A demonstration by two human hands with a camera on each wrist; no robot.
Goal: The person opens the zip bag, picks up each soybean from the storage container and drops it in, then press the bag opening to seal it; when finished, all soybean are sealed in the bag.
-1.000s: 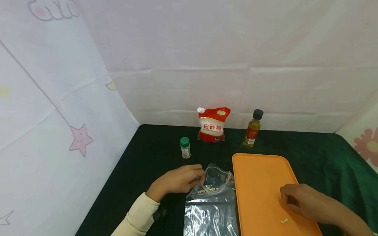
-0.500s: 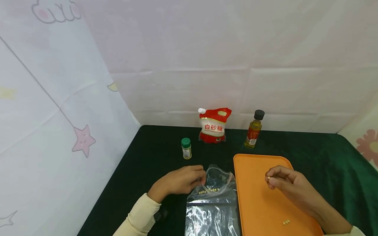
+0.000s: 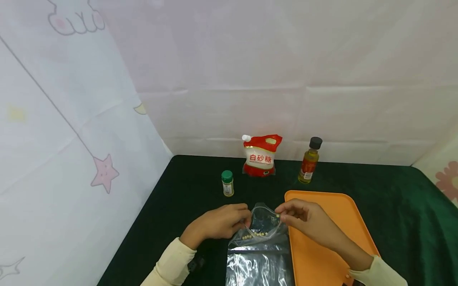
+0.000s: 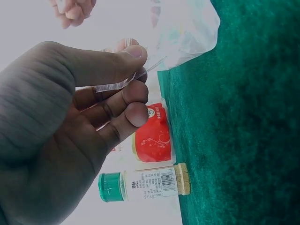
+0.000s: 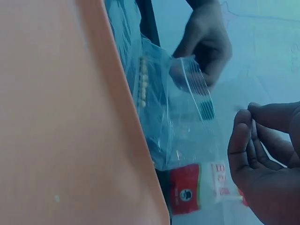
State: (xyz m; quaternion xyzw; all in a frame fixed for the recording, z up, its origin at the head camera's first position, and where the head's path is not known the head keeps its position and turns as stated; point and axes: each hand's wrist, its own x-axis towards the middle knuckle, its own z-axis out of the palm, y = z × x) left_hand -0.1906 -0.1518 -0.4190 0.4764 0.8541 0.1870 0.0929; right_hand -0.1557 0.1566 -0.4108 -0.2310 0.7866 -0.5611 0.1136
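A clear zip bag [image 3: 258, 268] lies flat on the dark green cloth with its mouth raised and gaping. Inside, near the mouth, is a row of soybeans [image 5: 143, 82], small, round and pale yellow. My left hand [image 3: 222, 222] pinches the bag's left rim between thumb and fingers, as the left wrist view shows close up. At the opposite side of the mouth, my right hand [image 3: 309, 218] holds a single soybean [image 3: 277, 215] at the tips of thumb and forefinger. My right forearm crosses the orange tray [image 3: 322, 195], hiding part of its surface.
Behind the bag stand a green-capped shaker jar [image 3: 227, 183], a red and white sugar pouch [image 3: 260, 155] and a black-capped oil bottle [image 3: 309, 161]. The tray's left edge runs right beside the bag. Pale printed cloth hangs behind the table.
My right hand has risen from the tray with a soybean and moved left to the bag's mouth. The left hand keeps its pinch on the rim.
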